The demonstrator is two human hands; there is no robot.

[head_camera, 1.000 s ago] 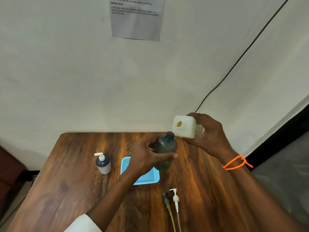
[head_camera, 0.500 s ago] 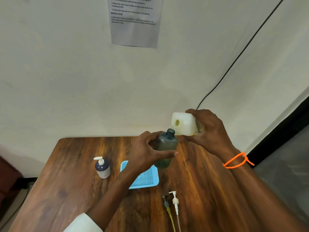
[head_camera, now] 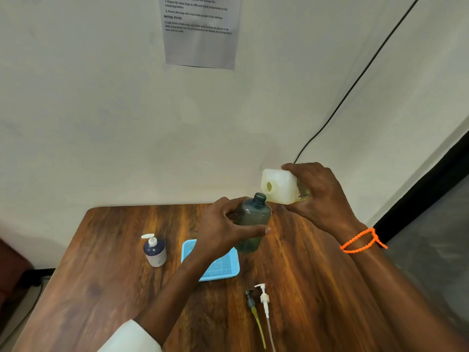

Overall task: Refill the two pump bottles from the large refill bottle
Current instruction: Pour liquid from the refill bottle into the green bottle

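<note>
Translucent grey open-necked pump bottle [head_camera: 253, 222] gripped by left hand [head_camera: 223, 229] at frame centre; white plastic refill bottle [head_camera: 279, 186], tipped sideways, gripped by right hand [head_camera: 322, 196], upper right of it.

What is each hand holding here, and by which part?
Left hand grips the dark open bottle round its body, thumb across the front. Right hand holds the tipped white refill bottle round its base end.

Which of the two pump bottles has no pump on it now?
The dark translucent bottle gripped by the left hand: its neck is open. The small navy bottle on the table wears a white pump.
</note>
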